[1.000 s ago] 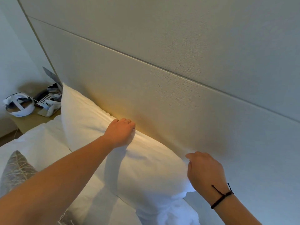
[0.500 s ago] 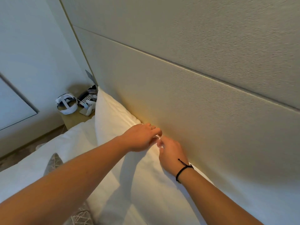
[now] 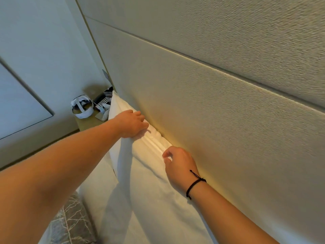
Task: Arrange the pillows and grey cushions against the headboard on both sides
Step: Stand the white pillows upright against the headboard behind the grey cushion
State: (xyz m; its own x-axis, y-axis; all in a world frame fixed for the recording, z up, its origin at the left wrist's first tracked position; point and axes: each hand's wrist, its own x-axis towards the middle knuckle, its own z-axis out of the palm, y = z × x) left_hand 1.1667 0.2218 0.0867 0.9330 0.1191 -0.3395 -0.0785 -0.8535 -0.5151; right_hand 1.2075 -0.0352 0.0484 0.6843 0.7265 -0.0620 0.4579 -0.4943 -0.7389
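Note:
A white pillow stands on its long edge against the beige padded headboard. My left hand grips the pillow's top edge, bunching the fabric into folds. My right hand, with a black cord on its wrist, hovers just over the top edge further right, fingers loosely curled and holding nothing. A grey cushion with a pale vein pattern lies on the bed at the lower left, apart from both hands.
A wooden bedside table at the pillow's far end carries a white headset, a phone and small items. White bedding lies in front of the pillow. A wall panel runs along the left.
My hands, close together at the pillow's top edge half a second ago, have parted: the left slid further along the edge, the right drew back and let go.

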